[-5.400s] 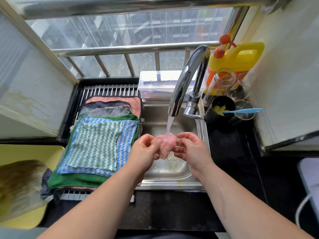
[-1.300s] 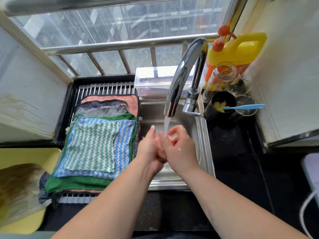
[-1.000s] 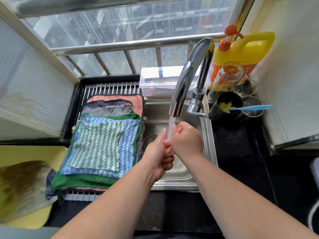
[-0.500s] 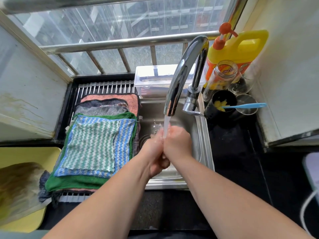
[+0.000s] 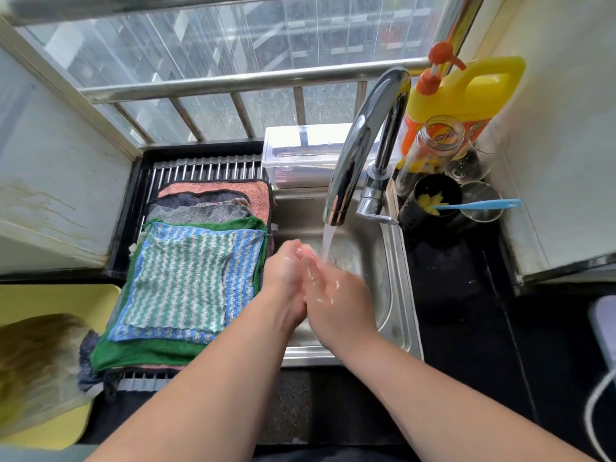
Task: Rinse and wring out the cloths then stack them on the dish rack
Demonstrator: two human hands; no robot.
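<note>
Cloths are lying stacked flat on the rack, left of the sink. Over it, left hand and right hand are pressing palm to palm beside the tap's stream — fingers straight, held together.

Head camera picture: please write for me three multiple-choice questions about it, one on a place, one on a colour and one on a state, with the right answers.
1. Where does the stack of cloths lie?
A. on the dish rack, left of the sink
B. on the yellow tray
C. on the window rail

2. What colour is the brush handle across the black cup?
A. red
B. green
C. blue

3. What is the state of the tap?
A. off
B. running
C. covered by a cloth

Answers:
1 A: the stack covers the rack's bars beside the sink.
2 C: the handle is light blue.
3 B: a stream of water falls from the spout.
</note>
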